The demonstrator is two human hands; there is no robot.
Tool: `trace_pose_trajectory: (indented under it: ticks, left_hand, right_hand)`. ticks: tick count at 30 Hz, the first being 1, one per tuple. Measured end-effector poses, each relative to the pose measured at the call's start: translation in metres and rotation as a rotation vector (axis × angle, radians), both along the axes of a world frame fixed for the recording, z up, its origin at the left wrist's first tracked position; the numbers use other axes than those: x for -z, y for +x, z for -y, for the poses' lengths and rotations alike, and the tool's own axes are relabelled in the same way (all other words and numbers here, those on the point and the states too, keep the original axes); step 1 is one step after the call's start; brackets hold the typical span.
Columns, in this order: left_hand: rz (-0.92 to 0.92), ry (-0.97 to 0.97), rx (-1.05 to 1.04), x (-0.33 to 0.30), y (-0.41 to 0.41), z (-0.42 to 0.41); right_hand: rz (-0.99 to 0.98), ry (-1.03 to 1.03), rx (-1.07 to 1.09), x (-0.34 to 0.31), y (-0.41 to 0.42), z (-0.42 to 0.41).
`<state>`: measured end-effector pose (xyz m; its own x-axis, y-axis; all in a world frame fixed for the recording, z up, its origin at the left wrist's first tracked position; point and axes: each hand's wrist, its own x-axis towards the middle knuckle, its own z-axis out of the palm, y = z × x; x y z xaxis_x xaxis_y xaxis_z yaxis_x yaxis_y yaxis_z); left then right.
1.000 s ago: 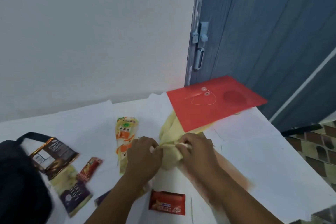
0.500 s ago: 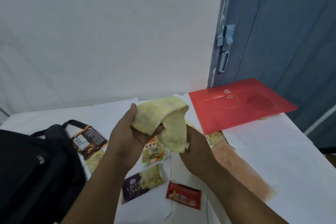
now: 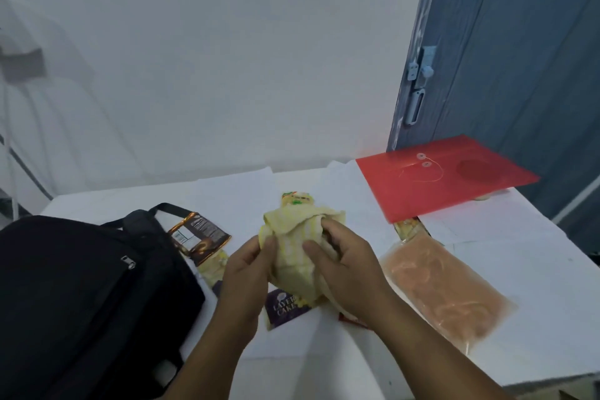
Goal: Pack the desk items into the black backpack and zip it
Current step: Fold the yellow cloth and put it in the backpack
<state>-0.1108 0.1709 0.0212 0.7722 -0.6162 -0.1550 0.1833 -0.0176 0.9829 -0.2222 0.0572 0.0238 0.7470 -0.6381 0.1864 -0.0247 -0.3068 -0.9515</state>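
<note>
Soft, matt woven yellow cloth (image 3: 297, 247), faintly checked and creased. Matt black fabric on the backpack (image 3: 81, 295), with a small shiny metal zip pull (image 3: 129, 261). Glossy foil on the brown snack wrapper (image 3: 203, 234). Smooth, semi-gloss plastic on the red folder (image 3: 444, 178). Clear, crinkled film on the orange-filled bag (image 3: 444, 289). Matt white paper over the desk (image 3: 506, 269).

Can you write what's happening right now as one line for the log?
step: bundling yellow cloth | left hand: gripping cloth | right hand: gripping cloth | black backpack: on desk, left | snacks: unpacked
</note>
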Motion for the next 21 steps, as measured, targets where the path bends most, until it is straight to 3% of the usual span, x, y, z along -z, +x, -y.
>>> trace_pose_trajectory:
  ticks: [6,10,14,18,21]
  left_hand:
    - [0.074,0.073,-0.131,0.002,0.022,-0.024]
    - [-0.101,-0.001,-0.178,-0.008,0.043,-0.036]
    - [-0.131,-0.187,-0.007,-0.031,0.066,-0.056]
    - [0.09,-0.087,0.272,-0.045,0.077,-0.07]
    - [-0.001,-0.134,0.253,-0.048,0.082,-0.069]
  right_hand:
    - [0.041,0.125,0.037,0.008,-0.006,-0.019]
    - [0.108,0.18,0.126,0.002,-0.011,-0.02]
    - [0.213,0.265,0.295,-0.013,-0.02,-0.008]
    - [0.315,0.452,0.317,-0.031,-0.026,0.002]
    - [0.401,0.566,0.298,-0.037,-0.026,0.004]
